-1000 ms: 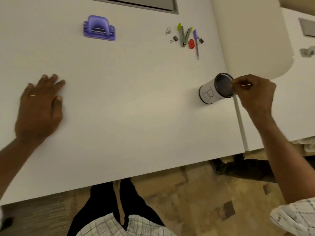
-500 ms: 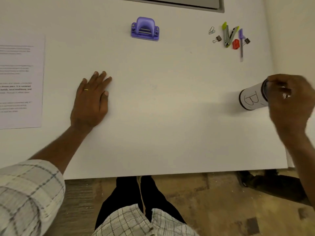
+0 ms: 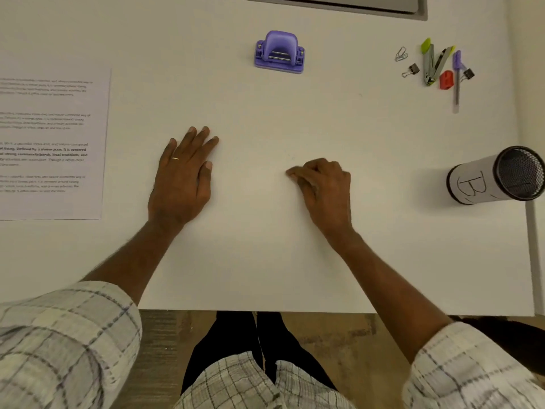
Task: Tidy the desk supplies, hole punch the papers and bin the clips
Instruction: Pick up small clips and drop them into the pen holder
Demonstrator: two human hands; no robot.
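Right of both hands — cup B (image 3: 477, 185) upright.

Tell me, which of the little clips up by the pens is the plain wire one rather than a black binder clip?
The silver wire paper clip, farthest left and highest of the three. The two binder clips have dark bodies with wire handles.

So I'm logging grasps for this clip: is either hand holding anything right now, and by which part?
Nothing visibly. The left hand lies flat and open on the desk; the right hand rests curled, fingertips pinched, nothing showing between them.
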